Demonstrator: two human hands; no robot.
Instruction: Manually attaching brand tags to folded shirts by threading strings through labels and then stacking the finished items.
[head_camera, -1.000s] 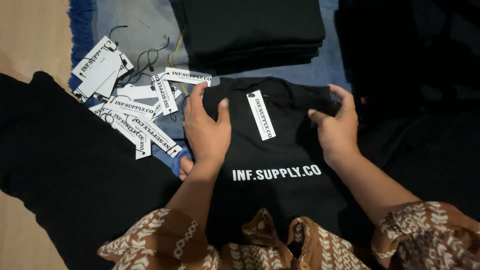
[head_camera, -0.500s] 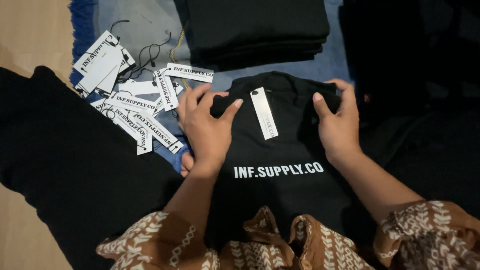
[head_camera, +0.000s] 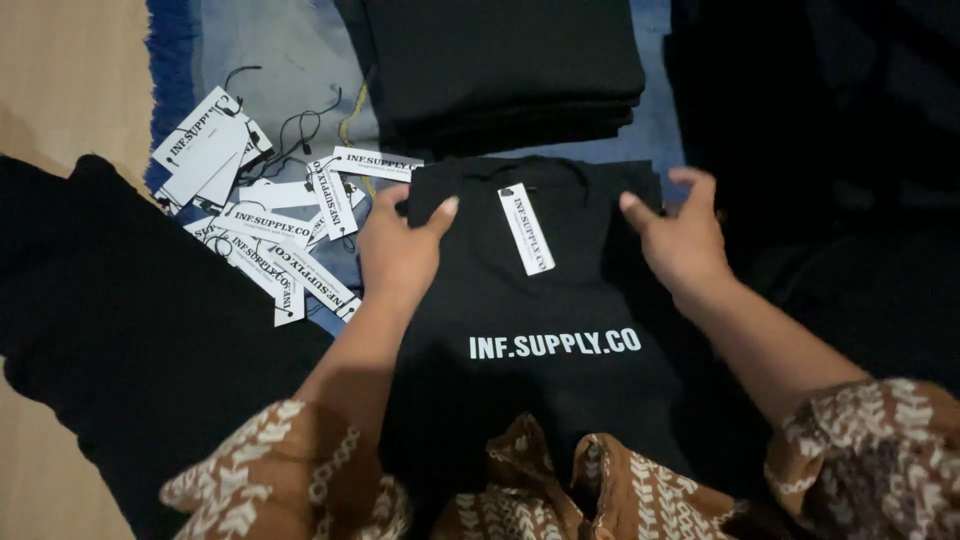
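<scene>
A folded black shirt (head_camera: 540, 300) with white lettering lies in front of me on my lap. A white paper hang tag (head_camera: 526, 228) hangs at its collar. My left hand (head_camera: 400, 250) lies flat on the shirt's upper left corner, fingers spread. My right hand (head_camera: 680, 235) rests on the upper right edge with its fingers curled over the fabric.
Several loose white hang tags (head_camera: 265, 225) with black strings are scattered to the left on a blue cloth (head_camera: 175, 60). A stack of folded black garments (head_camera: 500, 65) sits beyond the shirt. More black fabric (head_camera: 110, 340) lies at the left and at the right (head_camera: 830, 150). Wooden floor (head_camera: 60, 80) shows far left.
Both hands have slid outward along the shirt's top edge. The shirt lies slightly flatter and more squared.
</scene>
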